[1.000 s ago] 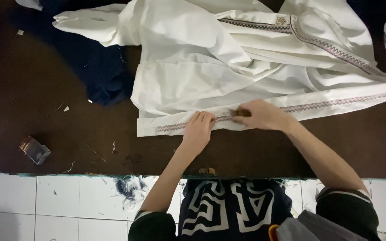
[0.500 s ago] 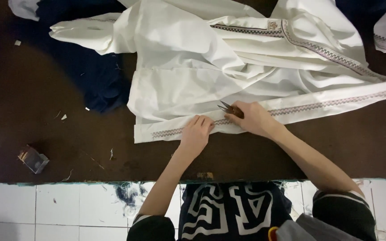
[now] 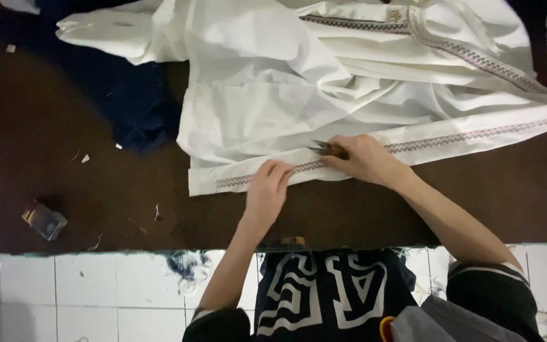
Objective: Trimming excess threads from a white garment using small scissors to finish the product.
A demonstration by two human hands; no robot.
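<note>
On the brown table (image 3: pixel 64 114), hands pin a crumpled white garment's (image 3: pixel 299 82) trim, right apparently gripping snips (image 3: pixel 324 148).

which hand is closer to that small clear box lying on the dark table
Left. The left hand presses the white garment's trimmed hem, on the small clear box's side. The right hand, gripping small snips, is farther off.

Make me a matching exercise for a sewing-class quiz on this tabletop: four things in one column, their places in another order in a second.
Things:
1. left hand
2. small scissors
3. dark blue cloth
4. small clear box

Places:
A. far left on the brown table, apart from the garment
B. pressing flat on the white garment's patterned hem band
C. in the right hand, tips on the band
D. partly under the garment's left side

Pairs: 1-B, 2-C, 3-D, 4-A
</note>
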